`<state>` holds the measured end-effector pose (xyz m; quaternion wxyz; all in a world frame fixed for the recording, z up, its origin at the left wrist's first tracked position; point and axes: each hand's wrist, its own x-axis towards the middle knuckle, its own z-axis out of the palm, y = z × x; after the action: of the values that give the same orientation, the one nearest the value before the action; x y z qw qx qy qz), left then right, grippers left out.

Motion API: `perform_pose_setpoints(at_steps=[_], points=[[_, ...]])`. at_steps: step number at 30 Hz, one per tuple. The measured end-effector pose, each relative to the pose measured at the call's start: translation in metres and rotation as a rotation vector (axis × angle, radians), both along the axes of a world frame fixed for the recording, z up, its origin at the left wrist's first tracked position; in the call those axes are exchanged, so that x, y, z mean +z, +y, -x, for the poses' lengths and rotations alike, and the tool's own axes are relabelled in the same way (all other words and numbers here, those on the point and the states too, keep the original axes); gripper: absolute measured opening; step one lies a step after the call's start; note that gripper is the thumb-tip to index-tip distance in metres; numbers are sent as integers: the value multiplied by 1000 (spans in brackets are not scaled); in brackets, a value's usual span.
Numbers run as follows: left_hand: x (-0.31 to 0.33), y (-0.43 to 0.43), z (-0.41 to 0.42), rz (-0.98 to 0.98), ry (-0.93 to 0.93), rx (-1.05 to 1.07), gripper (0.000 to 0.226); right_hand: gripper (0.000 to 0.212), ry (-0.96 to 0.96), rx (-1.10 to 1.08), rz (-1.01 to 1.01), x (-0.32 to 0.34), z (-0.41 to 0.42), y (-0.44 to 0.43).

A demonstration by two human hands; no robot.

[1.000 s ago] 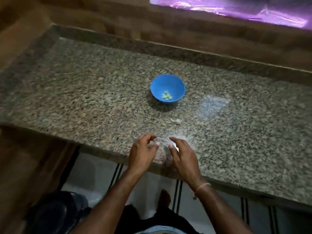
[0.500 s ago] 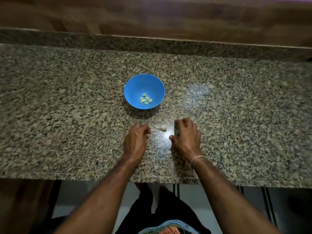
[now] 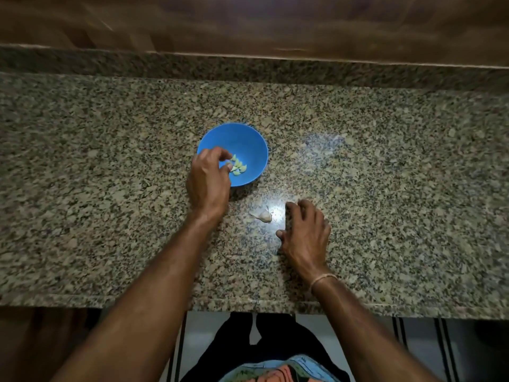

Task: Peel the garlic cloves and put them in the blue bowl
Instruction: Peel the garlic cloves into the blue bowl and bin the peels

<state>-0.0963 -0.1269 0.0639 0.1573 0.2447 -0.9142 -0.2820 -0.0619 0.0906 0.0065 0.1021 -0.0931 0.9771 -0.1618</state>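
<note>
head view: left hand (image 3: 209, 183) is out over the near-left rim of the bowl (image 3: 242, 137), fingers curled, thumb and forefinger tips close together right above the peeled cloves (image 3: 239, 167). whether it's pinching one, can't tell from here. those pale green cloves sit in a small heap at the bottom of the blue bowl, which stands mid-counter (image 3: 110, 188). right hand (image 3: 305, 232) is down on the granite, nearer the front edge, fingers bent with tips on the stone, thumb stuck out to the left, nothing in its grip. a thread band (image 3: 322, 278) circles that wrist. between the two hands, just beside the right fingertips, a white clove (image 3: 261, 215) with a papery tail lies on the counter, clear of the bowl.
</note>
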Motion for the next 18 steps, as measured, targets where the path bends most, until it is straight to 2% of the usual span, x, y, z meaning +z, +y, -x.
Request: perform_pose_setpoints(at_steps=[3, 5, 7, 8, 11, 13, 14, 17, 18], points=[[-2, 13, -5, 146, 45, -39, 26, 72, 2, 9, 28, 1, 2, 4], [-12, 39, -26, 179, 78, -247, 22, 71, 5, 13, 45, 0, 4, 6], [-32, 65, -49, 134, -31, -458, 26, 70, 2, 25, 60, 0, 6, 8], [-44, 73, -57, 100, -88, -487, 28, 70, 0, 36, 67, 0, 8, 10], [-63, 82, -62, -13, -125, -379, 32, 69, 0, 67, 97, 1, 9, 16], [-61, 84, -58, -227, -81, -247, 28, 68, -8, 71, 143, -1, 12, 19], [-57, 86, -56, -420, -69, -164, 26, 65, -29, 61, 221, -1, 14, 21], [-42, 90, -52, -1216, -19, 75, 24, 46, -172, -45, 704, 3, 18, 25], [-38, 92, -52, -1423, 22, 126, 25, 40, -198, -80, 811, 8, 19, 25]])
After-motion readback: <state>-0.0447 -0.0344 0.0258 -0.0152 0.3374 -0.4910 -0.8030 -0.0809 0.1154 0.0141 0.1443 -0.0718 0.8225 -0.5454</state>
